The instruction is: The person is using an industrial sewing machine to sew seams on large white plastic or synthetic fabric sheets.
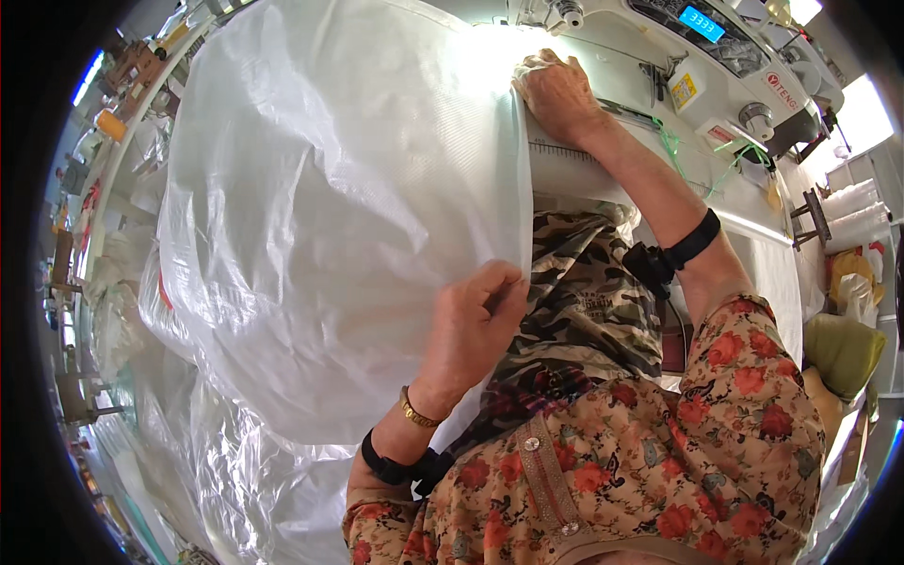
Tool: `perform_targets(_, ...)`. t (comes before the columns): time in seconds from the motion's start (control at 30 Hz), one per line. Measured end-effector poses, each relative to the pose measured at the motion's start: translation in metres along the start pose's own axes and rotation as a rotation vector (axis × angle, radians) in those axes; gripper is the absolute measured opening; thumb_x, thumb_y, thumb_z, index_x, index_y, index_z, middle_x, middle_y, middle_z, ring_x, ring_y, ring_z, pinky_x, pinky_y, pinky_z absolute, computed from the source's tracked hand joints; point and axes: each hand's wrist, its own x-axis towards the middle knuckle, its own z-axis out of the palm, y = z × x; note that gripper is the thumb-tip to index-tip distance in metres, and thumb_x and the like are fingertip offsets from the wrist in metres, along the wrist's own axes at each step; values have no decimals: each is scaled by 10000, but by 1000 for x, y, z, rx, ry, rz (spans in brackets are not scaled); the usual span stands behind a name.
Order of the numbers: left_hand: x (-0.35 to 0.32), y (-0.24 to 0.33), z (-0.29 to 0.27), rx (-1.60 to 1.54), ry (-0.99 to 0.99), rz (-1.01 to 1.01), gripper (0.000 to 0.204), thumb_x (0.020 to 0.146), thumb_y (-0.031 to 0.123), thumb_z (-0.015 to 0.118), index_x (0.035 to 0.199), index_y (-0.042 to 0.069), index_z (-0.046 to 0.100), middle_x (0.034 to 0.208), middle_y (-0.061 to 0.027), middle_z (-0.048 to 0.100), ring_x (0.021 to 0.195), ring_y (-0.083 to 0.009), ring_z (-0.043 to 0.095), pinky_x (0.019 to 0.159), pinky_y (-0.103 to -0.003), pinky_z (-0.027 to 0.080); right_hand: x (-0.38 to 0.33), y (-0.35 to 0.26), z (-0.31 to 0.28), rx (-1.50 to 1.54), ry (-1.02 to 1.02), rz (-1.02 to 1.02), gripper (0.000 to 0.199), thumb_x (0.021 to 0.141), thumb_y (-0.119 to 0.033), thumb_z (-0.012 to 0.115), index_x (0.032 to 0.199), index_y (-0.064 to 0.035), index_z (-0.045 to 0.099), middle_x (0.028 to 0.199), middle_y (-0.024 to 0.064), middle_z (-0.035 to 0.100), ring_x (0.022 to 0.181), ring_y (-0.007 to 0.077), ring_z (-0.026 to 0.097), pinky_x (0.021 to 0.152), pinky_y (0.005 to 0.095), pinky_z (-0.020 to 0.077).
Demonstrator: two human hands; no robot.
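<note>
Clearly, both hands are on the translucent white sheet [330,188], which spreads over the worktable's left part, beside the camouflage cloth [565,320]. The left hand [476,325] pinches its right edge with curled fingers; the right hand [563,102] is clamped on that edge farther up, near the bright light. Beyond, the white sewing machine [720,94] bears red lettering [787,87], a yellow label [684,91] and a lit blue display [702,24] with digits. Dark graduations mark a ruler scale [565,151]; small dark print [595,302] sits on the camouflage.
</note>
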Motion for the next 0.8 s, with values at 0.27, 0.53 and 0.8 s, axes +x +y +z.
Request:
perform_targets(0.27, 17, 2, 14, 152, 10, -10, 56, 879, 50, 590, 873, -4, 579, 619, -135, 514, 507, -156, 455, 510, -303, 398, 1, 11, 13, -44, 30, 134, 209, 893, -160, 488, 852, -89, 680, 1026, 114, 618, 1052, 266, 533, 890, 441, 385)
perform_targets(0.53, 27, -1, 27, 345, 149, 254, 92, 872, 36, 590, 810, -16, 547, 572, -107, 444, 508, -117, 393, 492, -285, 360, -1, 20, 31, 193, 124, 151, 253, 931, -221, 490, 898, -67, 688, 1043, 135, 624, 1050, 282, 550, 889, 434, 424)
perform_targets(0.8, 33, 3, 29, 386, 148, 394, 94, 857, 27, 589, 795, -3, 525, 545, -129, 425, 466, -194, 371, 480, -305, 357, -10, 8, 21, 488, 130, 431, 336, 898, -334, 567, 977, -31, 692, 875, 182, 694, 822, 357, 663, 746, 441, 514)
